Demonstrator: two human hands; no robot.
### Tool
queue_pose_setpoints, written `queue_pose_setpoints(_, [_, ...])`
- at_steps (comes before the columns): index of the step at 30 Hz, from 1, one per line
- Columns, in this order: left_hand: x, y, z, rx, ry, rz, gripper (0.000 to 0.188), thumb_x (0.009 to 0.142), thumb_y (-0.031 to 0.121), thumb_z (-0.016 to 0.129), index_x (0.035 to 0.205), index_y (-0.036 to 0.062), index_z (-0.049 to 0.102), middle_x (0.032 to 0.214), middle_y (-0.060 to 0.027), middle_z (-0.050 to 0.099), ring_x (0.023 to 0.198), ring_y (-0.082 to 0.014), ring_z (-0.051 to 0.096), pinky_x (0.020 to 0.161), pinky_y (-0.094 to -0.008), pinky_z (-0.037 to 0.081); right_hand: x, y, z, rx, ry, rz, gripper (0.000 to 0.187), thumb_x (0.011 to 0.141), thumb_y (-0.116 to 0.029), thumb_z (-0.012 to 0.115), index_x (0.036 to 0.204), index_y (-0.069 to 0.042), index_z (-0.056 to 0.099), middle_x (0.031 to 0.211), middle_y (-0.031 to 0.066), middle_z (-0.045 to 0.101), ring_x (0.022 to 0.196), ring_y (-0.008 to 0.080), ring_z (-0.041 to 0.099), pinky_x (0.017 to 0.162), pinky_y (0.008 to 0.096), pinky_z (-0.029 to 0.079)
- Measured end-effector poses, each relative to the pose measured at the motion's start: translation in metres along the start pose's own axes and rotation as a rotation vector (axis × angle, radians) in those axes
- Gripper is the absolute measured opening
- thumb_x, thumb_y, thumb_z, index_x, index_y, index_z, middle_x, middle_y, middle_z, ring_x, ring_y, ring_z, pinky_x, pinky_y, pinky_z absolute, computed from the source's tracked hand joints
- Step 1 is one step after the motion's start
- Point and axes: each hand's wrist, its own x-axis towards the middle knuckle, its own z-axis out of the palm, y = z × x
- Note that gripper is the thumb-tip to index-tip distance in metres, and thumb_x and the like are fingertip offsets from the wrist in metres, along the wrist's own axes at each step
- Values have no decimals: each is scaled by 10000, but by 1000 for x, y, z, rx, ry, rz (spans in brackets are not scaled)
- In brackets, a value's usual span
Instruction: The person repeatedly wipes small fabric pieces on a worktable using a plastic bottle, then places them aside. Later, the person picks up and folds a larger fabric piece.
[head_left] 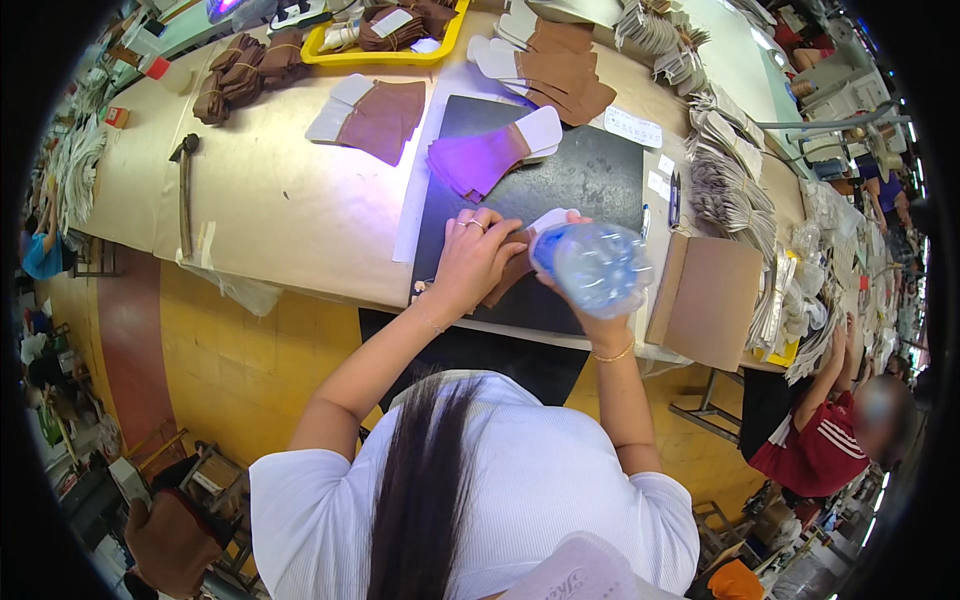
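My right hand (598,325) is wrapped around a clear plastic bottle (592,268) with a blue label, tilted over the black mat (600,180). Beneath it lies a brown piece (513,273) with a pale end, partly hidden by the bottle and my hands. Its left edge is under the bent, closed fingers of my left hand (472,255), which wears a ring. Just beyond, a fanned stack of similar pieces (478,158) lies on the mat, tinted purple by a light. I cannot make out the bottle's mouth.
Further stacks of brown pieces (383,118) lie beyond the mat, near a yellow tray (385,57). A hammer (186,190) rests at left. On the right are a pen (675,198), a brown cardboard folder (712,300) and bundled pale strips (730,190). A person in red (820,445) sits at right.
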Motion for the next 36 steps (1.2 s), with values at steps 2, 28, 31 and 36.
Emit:
queue_pose_setpoints(2, [-2,-6,3,35,-9,34,246,828,211,706,1041,89,693,928,-57,584,907,-262,516,794,-376,382,7,7,-13,89,96,55,571,746,-157,835,1252,-55,591,1267,52,622,1143,191,586,1013,343,447])
queue_pose_setpoints(28, [-5,-6,2,79,-16,78,306,830,252,700,1114,140,691,931,-28,590,923,-232,518,801,-374,362,38,20,-29,114,325,419,415,728,-102,847,1075,33,663,1018,117,697,902,196,661,815,309,527])
queue_pose_setpoints(31, [-4,-4,2,68,-19,67,305,827,253,702,1111,141,693,926,-28,591,920,-233,519,802,-375,361,42,-8,-20,254,323,353,431,722,-150,861,1061,30,664,1004,114,701,894,201,662,816,329,527])
queue_pose_setpoints(36, [-5,-8,3,74,-32,84,298,836,262,692,1111,147,688,925,-24,590,918,-231,521,807,-382,360,43,-3,3,98,217,218,415,710,-219,872,996,14,683,917,104,722,809,228,688,760,334,530])
